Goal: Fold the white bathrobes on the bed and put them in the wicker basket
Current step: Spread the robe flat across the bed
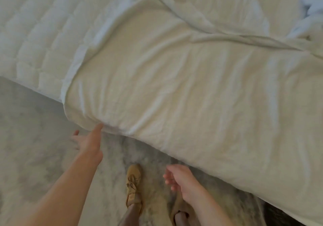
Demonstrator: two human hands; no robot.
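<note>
The left hand [87, 143], at about 8 o'clock in the view, reaches forward with its fingers straight and spread, and one fingertip touches the near hem of a white bathrobe [174, 86] where it droops over the bed's edge. The right hand [180, 178], at about 6 o'clock, hangs low with its fingers loosely curled and holds nothing. The bathrobe lies spread out and wrinkled across the bed [35, 33], filling the middle of the view and running off towards 4 o'clock. A long twisted strip of its cloth [227, 35] trails from 12 o'clock towards 3 o'clock. A second heap of white cloth [311, 7] sits at 2 o'clock, too blurred to identify. Tan shoes [133, 185] stand on a pale shaggy rug [26, 138] at 6 o'clock. The wicker basket is not in view. Folding appears to be only starting, since the robe is flat and unfolded. The next move likely calls for both hands to take hold of the hem corners and smooth the cloth before doubling it over. No brand, label or writing can be read.
</note>
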